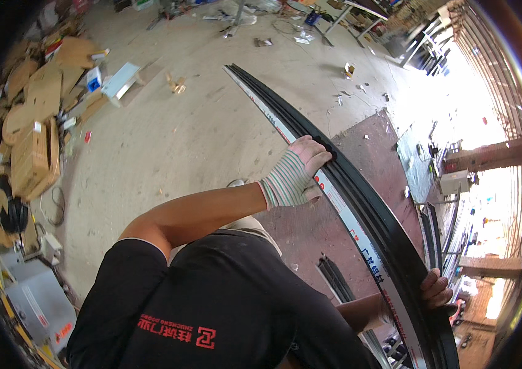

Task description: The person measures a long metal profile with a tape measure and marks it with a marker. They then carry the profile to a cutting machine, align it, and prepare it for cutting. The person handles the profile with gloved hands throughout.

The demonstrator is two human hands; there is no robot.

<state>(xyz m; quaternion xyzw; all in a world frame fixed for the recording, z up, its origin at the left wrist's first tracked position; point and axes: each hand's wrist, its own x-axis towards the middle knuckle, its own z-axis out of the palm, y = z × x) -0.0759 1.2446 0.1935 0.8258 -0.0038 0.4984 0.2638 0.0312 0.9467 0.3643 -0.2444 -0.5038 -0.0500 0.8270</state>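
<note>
A long black aluminium profile [365,195] crosses the view from the upper middle to the lower right, bent by the lens. Along its near side runs white protective film [351,222] with dark and red print. My left hand [294,172], in a striped knit glove with a pinkish palm, grips the profile around its middle, fingers over the top. Farther down, towards the lower right, my right hand [436,289] has its fingers curled over the far edge. The profile itself hides the rest of that hand. Both hands hold the profile off the floor.
Flattened cardboard and boxes [30,157] are heaped at the left, near a grey case [39,304]. More dark profiles [336,278] lie beneath the held one. Metal stands [353,21] are at the back, and a timber beam [491,155] juts in at the right. Scraps litter the concrete floor.
</note>
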